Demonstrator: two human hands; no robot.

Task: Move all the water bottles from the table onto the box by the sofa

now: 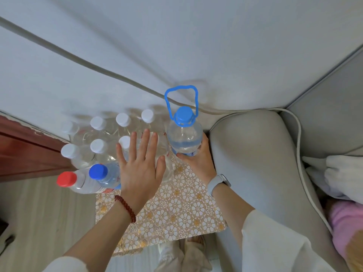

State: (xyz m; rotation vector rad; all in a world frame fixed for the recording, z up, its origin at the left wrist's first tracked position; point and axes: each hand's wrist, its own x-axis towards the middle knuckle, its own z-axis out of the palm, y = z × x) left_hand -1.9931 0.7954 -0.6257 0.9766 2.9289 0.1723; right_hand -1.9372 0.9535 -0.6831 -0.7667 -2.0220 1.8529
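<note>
1. Both forearms reach forward from white sleeves over the box (176,209), whose top is covered with a white-and-gold flower-patterned cloth.
2. On the box's left half, the left hand (140,169) is spread flat with straight fingers, palm down, grasping nothing; a dark red bead bracelet (125,208) circles its wrist. Whether the fingers touch the bottles beneath them I cannot tell.
3. At the box's far right corner, the right hand (196,160) is curled round the lower body of a large bottle with a blue cap (184,134), which stands upright and partly filled; its blue carry handle (180,99) stands up above the cap. A pale wristband (218,183) sits on that wrist.
4. Across the far left part of the box stands a cluster of clear white-capped bottles (98,134), close together in two rows, partly hidden by the left hand.
5. At the box's left edge, nearer than that cluster, a small blue-capped bottle (104,173) and a red-capped bottle (78,181) stand just beside each other.
6. Right of the box, touching its side, is the grey sofa arm (255,154), with white and pink fabric (341,183) further right on the seat.
7. Beyond the box rises a pale wall (176,46) with a grey cable (78,59) running across it; left of the box is dark red wood (23,154).
</note>
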